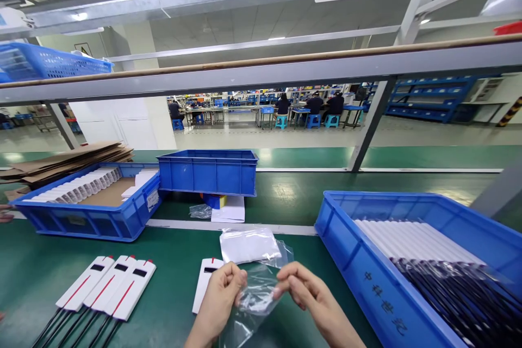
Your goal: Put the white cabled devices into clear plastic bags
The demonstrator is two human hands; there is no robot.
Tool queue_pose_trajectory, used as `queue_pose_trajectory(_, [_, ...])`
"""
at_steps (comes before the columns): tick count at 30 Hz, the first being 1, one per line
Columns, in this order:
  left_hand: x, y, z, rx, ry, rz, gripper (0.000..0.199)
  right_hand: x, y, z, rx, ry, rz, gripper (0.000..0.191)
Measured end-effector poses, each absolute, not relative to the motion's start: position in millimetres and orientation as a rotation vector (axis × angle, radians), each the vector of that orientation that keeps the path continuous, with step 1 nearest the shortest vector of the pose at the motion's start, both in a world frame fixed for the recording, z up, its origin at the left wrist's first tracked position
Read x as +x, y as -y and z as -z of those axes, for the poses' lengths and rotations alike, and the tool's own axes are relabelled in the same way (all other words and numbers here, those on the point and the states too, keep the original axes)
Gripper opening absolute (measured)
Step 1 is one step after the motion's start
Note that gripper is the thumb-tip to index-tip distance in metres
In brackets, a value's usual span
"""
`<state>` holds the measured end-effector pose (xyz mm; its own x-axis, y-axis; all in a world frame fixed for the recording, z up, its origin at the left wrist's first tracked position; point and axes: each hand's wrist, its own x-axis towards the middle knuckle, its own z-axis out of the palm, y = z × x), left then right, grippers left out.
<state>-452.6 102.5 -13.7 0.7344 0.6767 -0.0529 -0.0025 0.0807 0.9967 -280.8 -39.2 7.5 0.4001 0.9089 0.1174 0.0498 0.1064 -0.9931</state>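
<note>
In the head view a clear plastic bag [253,310] hangs between my two hands. My left hand [222,296] pinches its left side between thumb and fingers, and my right hand [304,291] pinches the right side. Just beyond lies a stack of white sheets or bags [249,244] with clear plastic around it. A flat white device with a dark window and red tip [202,283] is beside my left hand, which partly covers it. Further left, three similar white devices [132,288] lie in a row, black cables toward me.
On the right stands a blue crate [346,250] of white devices with black cables. A blue crate [89,225] with white parts sits at the left, near flat cardboard [69,160]. Another blue crate [207,174] stands at the back. A person's fingers [5,214] show at the left edge.
</note>
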Motion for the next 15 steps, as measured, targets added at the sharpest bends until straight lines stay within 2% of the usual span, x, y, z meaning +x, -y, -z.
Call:
queue_pose_trajectory(4, [-467, -119, 3, 1.294, -0.706, -0.724, 0.067, -287, 29, 2, -1.415, 0.846, -0.573, 0.04])
queue_pose_trajectory(9, [-485, -137, -5, 1.058, -0.654, -0.952, 0.063, -357, -2, 40, -1.688, 1.589, -0.377, 0.019])
queue_pose_trajectory(11, [-488, -139, -6, 1.01, -0.625, -0.978, 0.061, -394, -20, 64, -1.708, 1.941, 0.019, 0.035])
queue_pose_trajectory(12, [-489, -140, -6, 0.997, -0.616, -0.983, 0.06, -409, -28, 76, -1.698, 1.996, 0.087, 0.043])
queue_pose_trajectory(15, [-491, -141, -4, 0.98, -0.592, -0.986, 0.061, -427, -43, 108, -1.707, 2.044, 0.184, 0.04])
